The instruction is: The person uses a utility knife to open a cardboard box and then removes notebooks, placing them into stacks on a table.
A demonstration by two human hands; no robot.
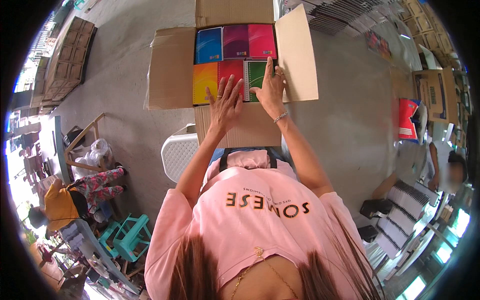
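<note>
In front of me stands an open cardboard box (172,70), its flaps folded outward. Spiral notebooks fill it in two rows: a blue notebook (208,42), a purple notebook (235,40) and a pink notebook (261,39) at the far side, then a yellow notebook (204,77), a red notebook (229,70) and a green notebook (254,72) nearer me. My left hand (227,105) lies flat with fingers spread over the red and yellow notebooks. Over the green notebook, my right hand (271,87) is open, its fingers reaching along the box's right edge.
A white stool (181,155) is beside the box on the left. Stacked cartons (70,55) stand at far left, and green stools (131,237) at lower left near a person in yellow. On the right are stacks of spiral-bound books (402,215) and another person.
</note>
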